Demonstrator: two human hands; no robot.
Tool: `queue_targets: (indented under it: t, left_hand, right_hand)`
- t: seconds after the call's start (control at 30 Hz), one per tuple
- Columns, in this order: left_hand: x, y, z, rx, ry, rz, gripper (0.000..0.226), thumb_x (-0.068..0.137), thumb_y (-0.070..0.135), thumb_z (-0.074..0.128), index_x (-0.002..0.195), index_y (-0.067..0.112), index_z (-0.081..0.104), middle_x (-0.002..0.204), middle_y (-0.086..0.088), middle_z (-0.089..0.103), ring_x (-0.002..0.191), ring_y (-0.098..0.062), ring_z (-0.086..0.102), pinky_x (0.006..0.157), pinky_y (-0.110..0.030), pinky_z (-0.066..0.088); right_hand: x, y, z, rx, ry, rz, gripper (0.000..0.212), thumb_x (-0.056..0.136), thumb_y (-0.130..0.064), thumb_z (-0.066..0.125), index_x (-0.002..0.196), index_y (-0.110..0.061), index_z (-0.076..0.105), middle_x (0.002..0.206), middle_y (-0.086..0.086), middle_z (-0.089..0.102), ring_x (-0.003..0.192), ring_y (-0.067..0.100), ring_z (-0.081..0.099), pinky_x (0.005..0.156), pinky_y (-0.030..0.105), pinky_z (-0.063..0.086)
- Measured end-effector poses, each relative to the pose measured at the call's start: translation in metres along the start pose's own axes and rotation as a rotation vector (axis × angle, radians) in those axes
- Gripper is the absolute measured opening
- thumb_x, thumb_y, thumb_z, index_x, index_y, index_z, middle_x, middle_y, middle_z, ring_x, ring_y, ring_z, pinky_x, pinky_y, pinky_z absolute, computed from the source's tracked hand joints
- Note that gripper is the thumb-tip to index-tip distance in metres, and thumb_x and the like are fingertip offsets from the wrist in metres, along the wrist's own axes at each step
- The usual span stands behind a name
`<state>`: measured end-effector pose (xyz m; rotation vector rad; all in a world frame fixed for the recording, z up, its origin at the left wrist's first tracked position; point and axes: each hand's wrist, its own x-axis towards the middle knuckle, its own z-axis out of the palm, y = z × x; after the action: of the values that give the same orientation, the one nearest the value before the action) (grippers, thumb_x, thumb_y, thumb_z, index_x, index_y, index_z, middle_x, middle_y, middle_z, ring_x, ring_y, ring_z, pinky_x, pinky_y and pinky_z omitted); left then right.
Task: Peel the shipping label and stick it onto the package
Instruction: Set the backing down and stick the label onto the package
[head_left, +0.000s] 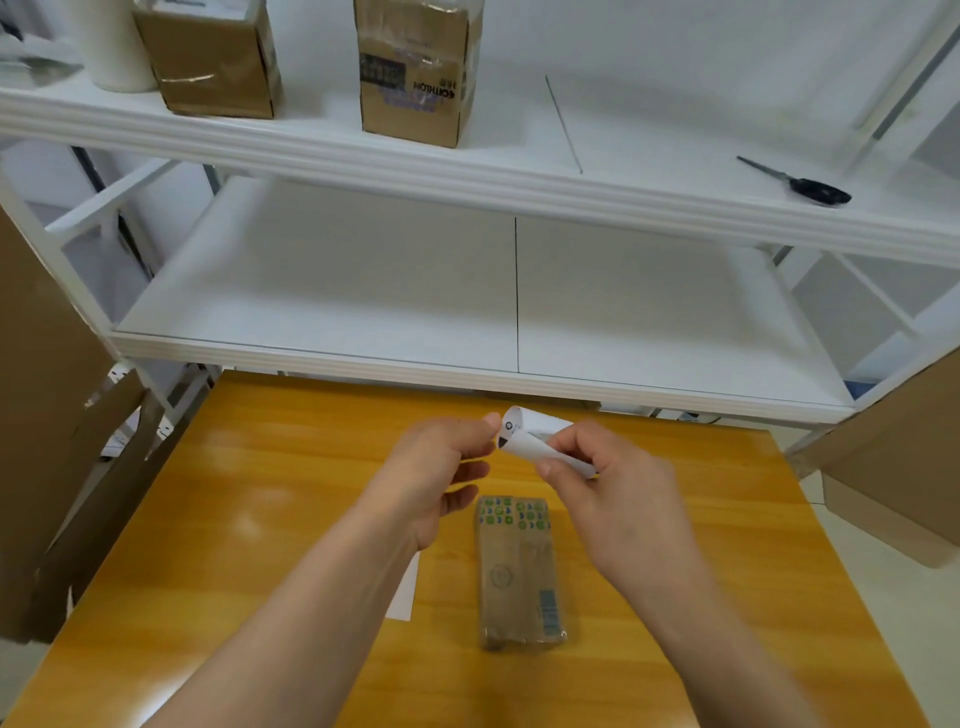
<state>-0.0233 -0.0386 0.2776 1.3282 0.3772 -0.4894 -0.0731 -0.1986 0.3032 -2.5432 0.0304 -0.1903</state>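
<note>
Right hand (613, 493): it grips the curled shipping label (535, 439) between thumb and bent fingers, at the right part of the paper, in the middle of the frame.
Left hand (436, 478): thumb and forefinger pinch the left end of the label, as far as I can see; the other fingers are loosely bent and hold nothing.
Shipping label: white, rolled almost into a tube, held in the air above the table and apart from the package. I cannot tell if the backing is already parted.
Package (519, 571): a long brown packet in clear wrap, lying flat just below the hands, lower centre of the frame.
Step in hand: in my judgement, it is the peeling at the left corner.
How to do it well: hold the roll firm with the right hand, draw the corner slowly and low along the paper, and keep the sticky side away from the fingers and from itself, because a curled label folds easily.
White sheet (408, 587): partly hidden under the left forearm.
Table (260, 519): orange wood.
Scissors (800, 184): on the white shelf, upper right.
</note>
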Motion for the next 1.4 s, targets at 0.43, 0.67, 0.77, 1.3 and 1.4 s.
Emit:
queue_targets:
  t: [0.43, 0.67, 0.77, 1.3, 1.4]
  left_hand:
    - [-0.008, 0.002, 0.004, 0.115, 0.065, 0.119, 0.019, 0.084, 0.001, 0.067, 0.092, 0.015, 0.076, 0.1, -0.01, 0.075, 0.081, -0.018, 0.061, 0.074, -0.035, 0.049]
    - [-0.003, -0.003, 0.006, 0.091, 0.06, 0.146, 0.035, 0.081, -0.015, 0.062, 0.101, 0.012, 0.073, 0.093, -0.002, 0.07, 0.072, -0.013, 0.061, 0.055, -0.019, 0.05]
    - [-0.003, -0.007, 0.005, 0.112, 0.074, 0.199, 0.038, 0.082, -0.017, 0.059, 0.103, 0.012, 0.072, 0.102, -0.005, 0.071, 0.079, -0.013, 0.064, 0.051, -0.012, 0.048]
    - [0.009, -0.034, 0.007, 0.183, -0.006, 0.281, 0.043, 0.079, -0.009, 0.07, 0.107, 0.023, 0.07, 0.102, -0.01, 0.072, 0.085, -0.011, 0.062, 0.065, -0.018, 0.055]
    - [0.018, -0.047, 0.009, 0.19, 0.017, 0.263, 0.04, 0.079, -0.011, 0.068, 0.102, 0.021, 0.071, 0.1, -0.004, 0.071, 0.083, -0.01, 0.056, 0.066, -0.019, 0.053]
  right_hand:
    - [-0.002, 0.004, 0.006, -0.176, 0.039, -0.215, 0.006, 0.094, -0.031, 0.061, 0.097, -0.027, 0.064, 0.09, -0.01, 0.064, 0.08, 0.012, 0.059, 0.064, 0.03, 0.052]
    - [-0.002, 0.014, 0.008, -0.096, -0.11, -0.193, 0.019, 0.087, -0.036, 0.068, 0.106, -0.033, 0.066, 0.11, -0.018, 0.064, 0.098, 0.002, 0.056, 0.081, 0.016, 0.044]
    - [-0.003, 0.018, 0.005, 0.219, -0.112, 0.003, 0.02, 0.082, -0.047, 0.07, 0.1, -0.036, 0.07, 0.102, -0.02, 0.07, 0.092, 0.001, 0.065, 0.082, 0.027, 0.056]
    - [0.012, 0.057, 0.018, 0.686, -0.098, 0.489, 0.013, 0.082, -0.003, 0.075, 0.08, -0.015, 0.07, 0.077, 0.007, 0.07, 0.071, 0.016, 0.062, 0.065, 0.029, 0.051]
    - [0.012, 0.068, 0.03, 0.705, -0.108, 0.515, 0.015, 0.083, 0.001, 0.073, 0.08, -0.013, 0.069, 0.074, 0.008, 0.066, 0.068, 0.015, 0.059, 0.061, 0.025, 0.048]
